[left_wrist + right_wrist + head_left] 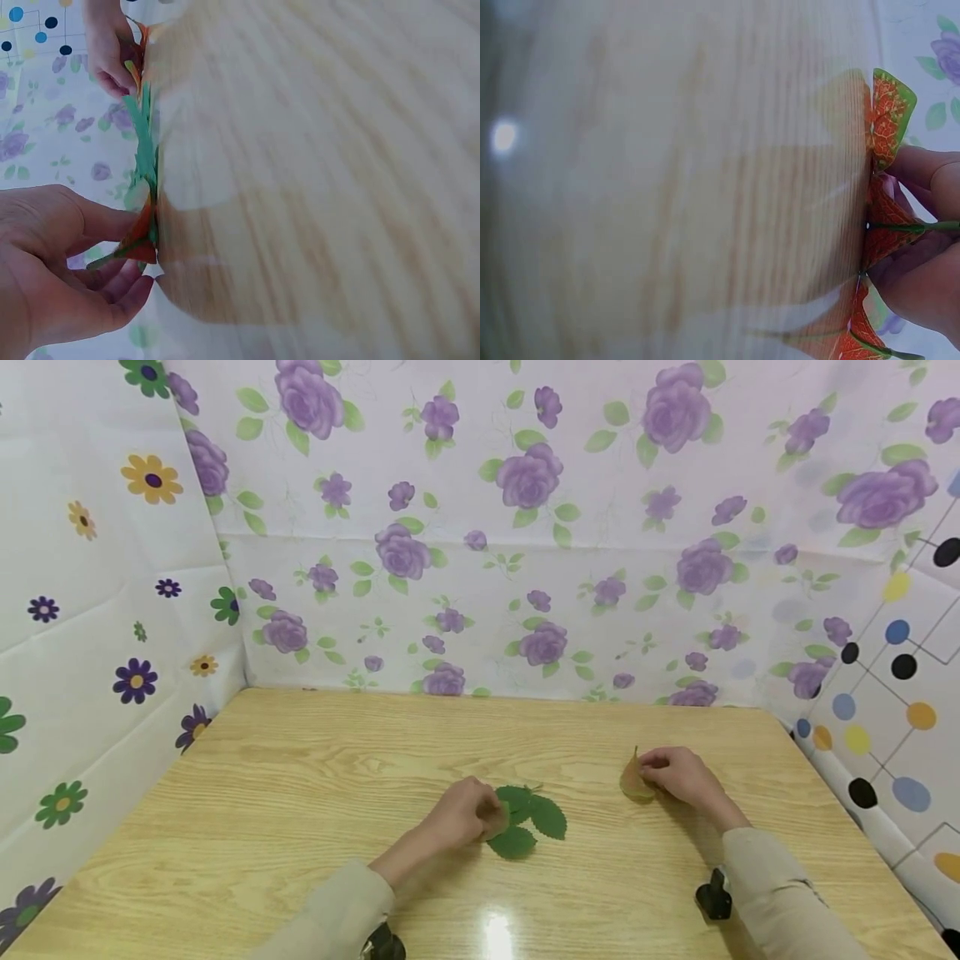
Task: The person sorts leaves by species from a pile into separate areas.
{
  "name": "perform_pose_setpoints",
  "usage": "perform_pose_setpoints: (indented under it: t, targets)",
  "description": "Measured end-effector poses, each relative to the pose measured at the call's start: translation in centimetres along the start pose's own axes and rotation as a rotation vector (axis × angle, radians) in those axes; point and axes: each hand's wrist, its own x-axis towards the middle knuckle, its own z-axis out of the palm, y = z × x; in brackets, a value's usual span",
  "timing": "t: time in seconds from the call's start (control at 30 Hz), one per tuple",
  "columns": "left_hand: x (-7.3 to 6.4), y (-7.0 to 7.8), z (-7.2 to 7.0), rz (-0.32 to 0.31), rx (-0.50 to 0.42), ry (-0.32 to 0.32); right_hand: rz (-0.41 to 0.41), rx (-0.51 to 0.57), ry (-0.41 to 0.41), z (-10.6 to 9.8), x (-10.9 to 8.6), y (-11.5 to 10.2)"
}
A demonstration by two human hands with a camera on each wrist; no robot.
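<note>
In the head view my left hand (467, 812) is at the left side of a sprig of serrated green leaves (549, 817) lying on the wooden table (337, 760). The left wrist view shows its thumb and fingers pinching an orange-red leaf (141, 232) with a green stem; the green leaves (144, 150) extend beyond. To the right, my right hand (681, 775) holds an orange leaf (634, 783) with a thin stem, low over the table. Close up, the right wrist view has veined red-orange leaf pieces (891, 112) with green edges at the fingertips; part is hidden by the fingers.
A flowered cloth (465, 568) hangs behind the table, with a daisy-patterned cloth (97, 577) on the left and a dotted cloth (892, 727) on the right. Small black devices (714, 897) are at both wrists.
</note>
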Motion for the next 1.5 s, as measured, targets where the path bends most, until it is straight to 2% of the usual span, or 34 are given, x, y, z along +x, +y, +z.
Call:
perform_pose_setpoints:
  t: [0.2, 0.43, 0.6, 0.73, 1.0, 1.3, 1.5]
  targets:
    - [0.1, -0.3, -0.2, -0.056, -0.041, 0.008, -0.003, 0.002, 0.004, 0.0, 0.0, 0.1]
    - [0.4, -1.1, -0.4, -0.024, -0.05, 0.032, 0.006, -0.005, 0.001, 0.2, 0.2, 0.3]
    - [0.8, -1.4, -1.3, -0.061, -0.158, 0.059, 0.003, -0.002, 0.002, 0.1, 0.2, 0.2]
    - [0.8, -1.4, -2.3, -0.083, -0.223, 0.032, 0.006, -0.009, -0.004, 0.1, 0.2, 0.0]
    - [0.9, -0.4, -3.3, 0.0, -0.315, -0.038, -0.004, -0.013, -0.006, 0.2, 0.2, 0.1]
    - [3.2, 0.6, -2.3, -0.083, -0.472, 0.005, -0.002, -0.01, -0.003, 0.4, 0.3, 0.3]
    - [5.5, 1.6, -1.5, -0.128, -0.541, 0.083, -0.002, -0.011, 0.003, 0.5, 0.3, 0.4]
